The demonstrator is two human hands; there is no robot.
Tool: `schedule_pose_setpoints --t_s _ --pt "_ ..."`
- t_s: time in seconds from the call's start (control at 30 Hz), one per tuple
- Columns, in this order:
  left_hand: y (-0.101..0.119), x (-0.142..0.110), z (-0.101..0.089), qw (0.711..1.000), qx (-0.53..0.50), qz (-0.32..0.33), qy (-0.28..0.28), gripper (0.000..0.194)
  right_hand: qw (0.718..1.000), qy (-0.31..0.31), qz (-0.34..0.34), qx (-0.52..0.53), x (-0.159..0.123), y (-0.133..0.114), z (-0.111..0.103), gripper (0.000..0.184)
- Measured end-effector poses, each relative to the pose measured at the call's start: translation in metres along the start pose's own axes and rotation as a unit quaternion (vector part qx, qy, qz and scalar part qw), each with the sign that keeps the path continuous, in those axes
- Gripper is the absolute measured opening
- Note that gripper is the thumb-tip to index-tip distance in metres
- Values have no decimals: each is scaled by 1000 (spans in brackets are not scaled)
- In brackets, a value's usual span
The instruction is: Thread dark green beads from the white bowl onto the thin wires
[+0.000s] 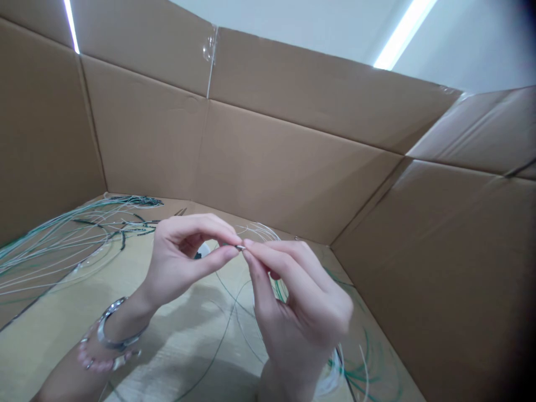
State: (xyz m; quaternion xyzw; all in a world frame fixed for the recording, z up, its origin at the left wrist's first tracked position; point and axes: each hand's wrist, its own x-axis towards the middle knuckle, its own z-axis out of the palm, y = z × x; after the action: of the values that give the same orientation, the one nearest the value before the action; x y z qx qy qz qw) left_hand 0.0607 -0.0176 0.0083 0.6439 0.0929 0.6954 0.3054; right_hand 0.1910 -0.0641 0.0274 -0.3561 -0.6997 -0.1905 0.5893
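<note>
My left hand (182, 254) and my right hand (299, 301) meet fingertip to fingertip above the table. Between them is a tiny piece, dark with a pale end (240, 248), probably a wire end; the fingers cover most of it. My left thumb and index finger pinch it from the left, and my right thumb and fingers close on it from the right. Thin green wires (226, 321) loop over the table below. Partly hidden behind my left hand stands a small white round container (204, 249) with something black at it.
Bundles of white and green wires (62, 234) with black sleeved ends (140, 201) lie at the left. More green wires (364, 368) and clear plastic (330, 377) sit at the lower right. Cardboard walls (293, 162) enclose the pale tabletop (180, 368).
</note>
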Motion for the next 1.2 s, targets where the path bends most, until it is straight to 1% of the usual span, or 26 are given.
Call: schedule_pose_setpoints --t_s 0.13,0.3,0.6,0.7,0.8,0.9,1.03,1.2 --pt "-1 -2 0 999 3 -12 33 19 999 9 15 47 0 -1 1 17" --pt "0 -2 -1 1000 -11 -20 17 15 998 31 2 56 1 -5 5 17" --pt "0 -1 0 999 -28 -25 -17 14 999 18 0 36 -3 -4 6 15" --pt "0 -1 -1 1000 -18 -10 -18 16 998 21 3 62 -2 -2 7 15" --pt "0 0 -3 1000 -1 3 -1 16 994 3 11 105 -1 0 8 16" --pt "0 0 -4 1000 0 -1 8 16 995 10 13 102 -1 1 10 17" --pt "0 0 -3 1000 -6 -1 -5 19 996 21 1 87 -1 -1 11 16" --pt "0 1 -3 999 -6 -9 -30 22 996 24 12 82 -2 -2 10 17"
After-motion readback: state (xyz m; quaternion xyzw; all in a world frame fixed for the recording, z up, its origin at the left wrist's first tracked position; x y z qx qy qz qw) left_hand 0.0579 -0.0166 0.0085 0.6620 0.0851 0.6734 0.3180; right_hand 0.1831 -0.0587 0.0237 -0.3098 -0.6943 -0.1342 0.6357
